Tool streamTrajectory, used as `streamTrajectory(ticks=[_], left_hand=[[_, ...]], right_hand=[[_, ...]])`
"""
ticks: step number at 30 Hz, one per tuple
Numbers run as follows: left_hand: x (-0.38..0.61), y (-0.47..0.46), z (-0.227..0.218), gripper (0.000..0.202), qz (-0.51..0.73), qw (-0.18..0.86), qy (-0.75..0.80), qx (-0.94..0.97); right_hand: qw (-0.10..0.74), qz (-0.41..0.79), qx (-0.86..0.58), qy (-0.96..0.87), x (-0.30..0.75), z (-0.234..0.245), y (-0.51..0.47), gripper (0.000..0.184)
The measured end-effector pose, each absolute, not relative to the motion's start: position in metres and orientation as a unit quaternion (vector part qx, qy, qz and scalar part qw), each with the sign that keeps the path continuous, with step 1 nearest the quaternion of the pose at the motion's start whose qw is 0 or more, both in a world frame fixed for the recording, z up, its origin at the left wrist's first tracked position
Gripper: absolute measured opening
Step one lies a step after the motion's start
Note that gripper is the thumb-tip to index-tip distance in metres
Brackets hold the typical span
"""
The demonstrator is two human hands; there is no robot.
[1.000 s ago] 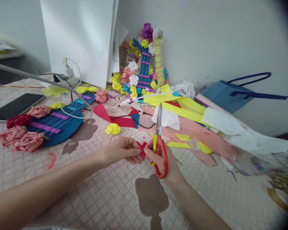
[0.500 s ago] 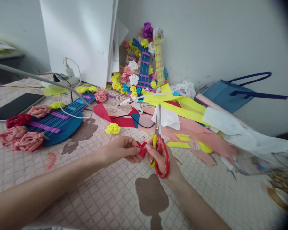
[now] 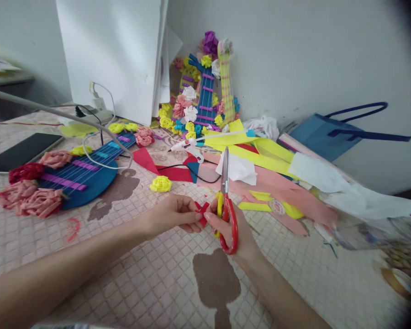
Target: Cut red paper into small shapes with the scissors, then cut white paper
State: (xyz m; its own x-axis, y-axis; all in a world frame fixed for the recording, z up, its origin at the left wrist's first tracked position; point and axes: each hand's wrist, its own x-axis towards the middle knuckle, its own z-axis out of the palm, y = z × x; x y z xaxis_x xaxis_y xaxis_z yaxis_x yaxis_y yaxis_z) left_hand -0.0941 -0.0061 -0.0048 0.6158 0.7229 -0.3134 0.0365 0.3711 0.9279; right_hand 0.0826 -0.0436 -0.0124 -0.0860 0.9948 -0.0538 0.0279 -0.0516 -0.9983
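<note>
Between my hands is a small piece of red crepe paper [image 3: 202,211], its upper end parted into two points. My left hand [image 3: 181,214] pinches it at the left with thumb and fingers. My right hand [image 3: 231,228] has its fingertips on the paper's right edge. It also grips scissors [image 3: 229,219] with one red and one yellow handle loop, the closed blades pointing up and away. A yellow paper flower [image 3: 161,183] lies just beyond my left hand.
A blue paper guitar [image 3: 96,183] with pink and red flowers lies left, beside a dark tablet [image 3: 23,151]. A white glue gun [image 3: 188,147] rests behind my hands. Yellow strips [image 3: 260,153] and pink paper [image 3: 281,194] spread right. Decorated guitars [image 3: 205,96] lean on the wall.
My right fingertips have moved slightly left onto the red paper. The scissors have tilted a little with that hand. My left hand stays almost still.
</note>
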Motion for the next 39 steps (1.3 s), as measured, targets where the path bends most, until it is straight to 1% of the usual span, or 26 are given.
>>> streamTrajectory(ticks=[10, 18, 24, 28, 34, 39], left_hand=[[-0.094, -0.007, -0.002, 0.031, 0.24, 0.74, 0.376, 0.503], [-0.092, -0.008, 0.0, 0.047, 0.252, 0.744, 0.397, 0.475], [-0.094, -0.007, -0.004, 0.033, 0.228, 0.733, 0.372, 0.522], [-0.094, -0.007, -0.007, 0.031, 0.23, 0.735, 0.362, 0.525], [-0.093, -0.008, -0.01, 0.029, 0.189, 0.743, 0.341, 0.544], [-0.093, -0.008, -0.011, 0.026, 0.187, 0.75, 0.337, 0.538]], right_hand=[[0.472, 0.525, -0.502, -0.499, 0.082, -0.012, -0.045, 0.022], [0.469, 0.528, -0.517, -0.483, 0.082, -0.013, -0.044, 0.022], [0.476, 0.522, -0.494, -0.506, 0.082, -0.015, -0.042, 0.02], [0.476, 0.522, -0.494, -0.507, 0.082, -0.016, -0.043, 0.019], [0.474, 0.517, -0.499, -0.51, 0.08, -0.014, -0.043, 0.018], [0.472, 0.501, -0.507, -0.52, 0.079, -0.011, -0.043, 0.018]])
